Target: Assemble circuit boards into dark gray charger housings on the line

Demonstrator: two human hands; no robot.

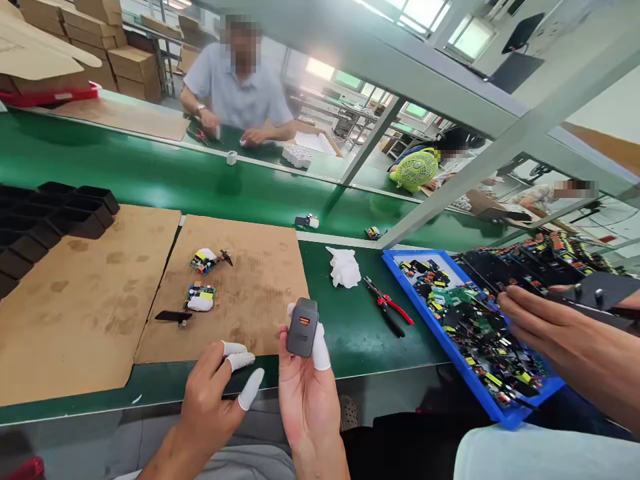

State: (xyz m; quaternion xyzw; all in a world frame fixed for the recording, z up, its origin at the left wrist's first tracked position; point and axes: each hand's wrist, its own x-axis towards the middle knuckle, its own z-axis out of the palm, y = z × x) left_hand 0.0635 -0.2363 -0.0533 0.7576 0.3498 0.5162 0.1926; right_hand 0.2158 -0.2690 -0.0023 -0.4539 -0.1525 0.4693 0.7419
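In my right hand (310,400) is a black charger housing (301,328), its orange USB port facing up toward me; white finger cots cover some fingertips. My left hand (215,393), also with white finger cots, hovers over the table's front edge, fingers apart and holding nothing. Beyond it, on a cardboard sheet (260,267), lie a circuit board with white filler (201,297) and a second board (204,261). A black flat piece (174,316) rests beside the nearer board.
Red-handled pliers (387,305) and a crumpled white tissue (344,267) lie right of the cardboard. A blue tray (425,313) holds many boards; a co-worker's hand (560,333) reaches over it. Black boxes (75,213) stand at left. Another person (240,93) sits across the green conveyor (250,187).
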